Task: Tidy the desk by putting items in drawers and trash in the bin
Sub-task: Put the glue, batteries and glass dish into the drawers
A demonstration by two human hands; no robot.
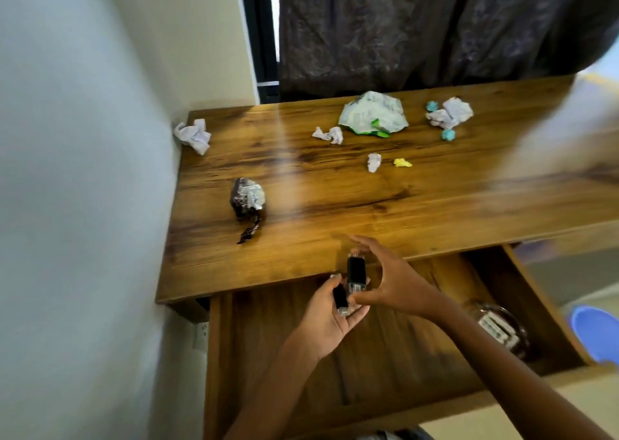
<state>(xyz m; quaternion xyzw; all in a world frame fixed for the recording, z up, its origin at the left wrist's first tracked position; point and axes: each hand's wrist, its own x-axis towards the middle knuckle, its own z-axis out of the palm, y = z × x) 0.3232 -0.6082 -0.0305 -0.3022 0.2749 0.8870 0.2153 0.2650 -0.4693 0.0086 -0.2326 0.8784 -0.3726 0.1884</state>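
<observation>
Over the open wooden drawer (385,356), my left hand (326,319) lies palm up and holds a small black object with a clear end (340,298). My right hand (392,280) pinches a second, larger black and clear object (355,272) upright just above it. On the wooden desk (335,188) lie crumpled white papers (193,135) (330,134) (450,113) (373,162), a large white-green wrapper (373,114), a dark foil wrapper (248,201), a yellow scrap (402,162) and two teal scraps (448,134).
A dark round container with white contents (499,329) sits at the drawer's right end. A blue bin (596,332) stands on the floor to the right. A white wall (83,171) borders the desk's left side; a dark curtain (435,27) hangs behind.
</observation>
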